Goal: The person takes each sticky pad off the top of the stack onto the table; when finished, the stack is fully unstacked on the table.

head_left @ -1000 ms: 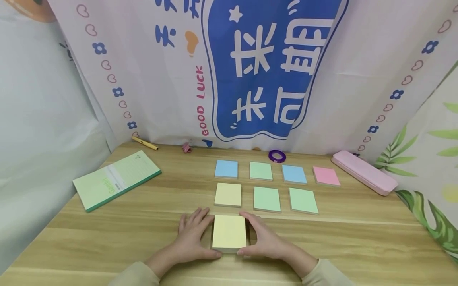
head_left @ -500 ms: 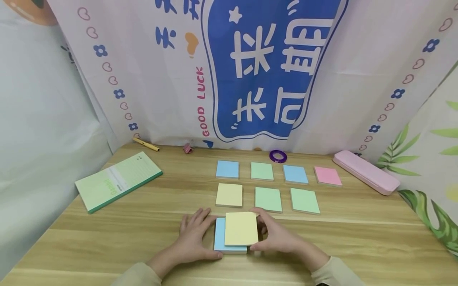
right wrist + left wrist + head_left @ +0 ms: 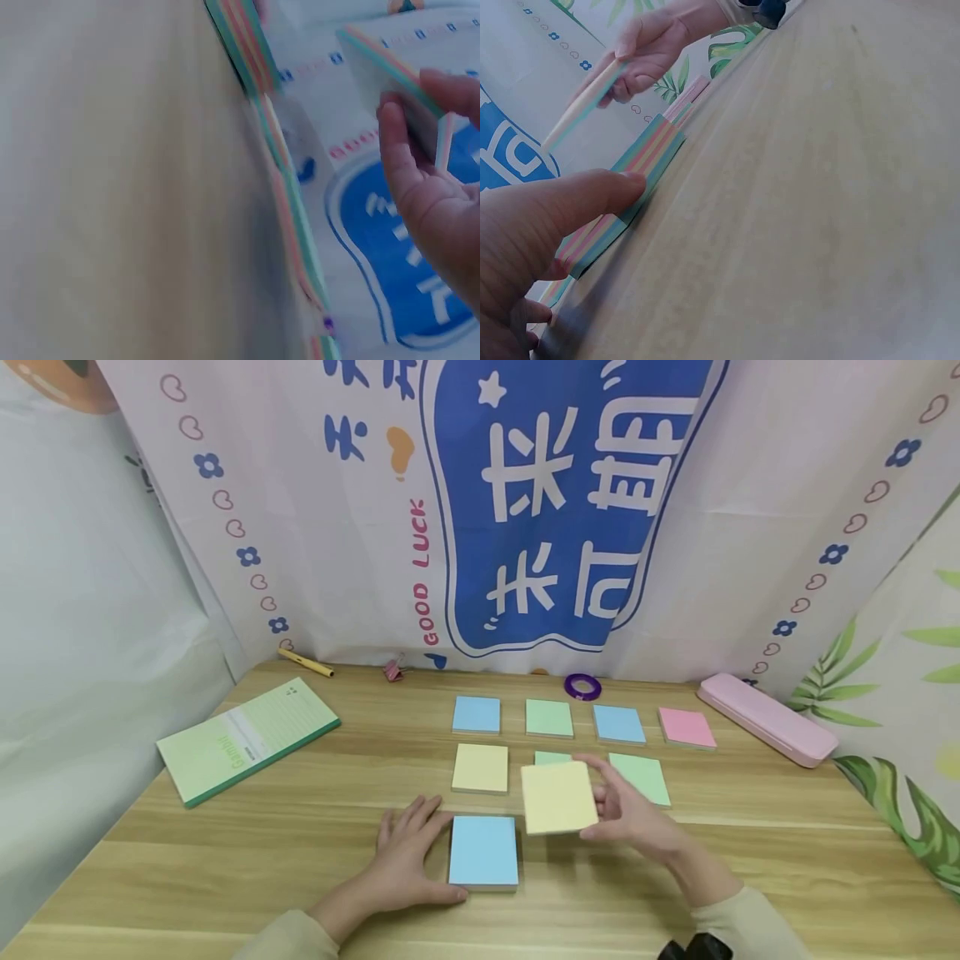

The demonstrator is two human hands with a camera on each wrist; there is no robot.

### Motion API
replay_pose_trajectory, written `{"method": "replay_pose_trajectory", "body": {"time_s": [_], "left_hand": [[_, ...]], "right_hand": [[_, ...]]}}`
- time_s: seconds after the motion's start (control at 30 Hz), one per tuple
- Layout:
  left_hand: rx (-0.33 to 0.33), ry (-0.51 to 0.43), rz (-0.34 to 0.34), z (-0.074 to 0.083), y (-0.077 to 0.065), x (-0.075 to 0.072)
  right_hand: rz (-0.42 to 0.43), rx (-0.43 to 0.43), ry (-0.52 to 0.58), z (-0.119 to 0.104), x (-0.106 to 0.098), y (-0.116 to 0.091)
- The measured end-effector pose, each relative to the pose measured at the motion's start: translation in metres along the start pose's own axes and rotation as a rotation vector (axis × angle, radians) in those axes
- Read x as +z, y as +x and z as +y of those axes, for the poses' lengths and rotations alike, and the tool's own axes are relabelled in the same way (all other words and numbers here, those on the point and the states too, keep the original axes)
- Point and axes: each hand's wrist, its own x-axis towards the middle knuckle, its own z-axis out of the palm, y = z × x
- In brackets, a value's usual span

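Note:
My right hand point(image 3: 630, 814) pinches a yellow-topped sticky note pad point(image 3: 558, 797) along its right side, lifted above the table. The right wrist view shows the same pad point(image 3: 390, 71) between thumb and fingers, with thin coloured layers at its edge. On the table lies a thicker blue-topped sticky note stack point(image 3: 483, 850), striped at its sides in the left wrist view. My left hand point(image 3: 405, 860) holds this stack at its left corners, thumb at the front and index finger at the back. The lifted pad partly hides a green sticky note pad point(image 3: 552, 758) behind it.
Further back lie two rows of pads, among them a yellow pad point(image 3: 480, 768), a green pad point(image 3: 640, 777) and a pink pad point(image 3: 687, 727). A green notebook point(image 3: 247, 739) lies left, a pink case point(image 3: 767, 720) right. Purple tape point(image 3: 582, 687), a clip point(image 3: 393, 670) and a pen point(image 3: 306, 662) lie along the back.
My right hand has lifted the yellow-topped pad off the stack and carried it right and back, uncovering the blue top. My left hand has stayed at the stack.

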Motion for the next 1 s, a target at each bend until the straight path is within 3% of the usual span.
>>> {"method": "replay_pose_trajectory", "body": {"time_s": [0.17, 0.33, 0.57, 0.8, 1.0], "left_hand": [[-0.008, 0.003, -0.002, -0.001, 0.000, 0.000], [-0.006, 0.004, -0.006, -0.001, 0.000, 0.000], [-0.008, 0.005, -0.004, -0.001, 0.000, 0.000], [-0.009, 0.014, 0.001, -0.001, 0.000, 0.000], [-0.006, 0.012, -0.003, -0.001, 0.000, 0.000]], "right_hand": [[-0.011, -0.068, -0.001, -0.016, -0.035, -0.013], [0.042, -0.109, -0.031, -0.027, -0.069, -0.033], [0.043, -0.166, 0.128, -0.024, -0.120, -0.073], [0.046, -0.107, 0.240, -0.006, -0.155, -0.106], [0.121, -0.007, 0.206, 0.010, -0.170, -0.124]]}}
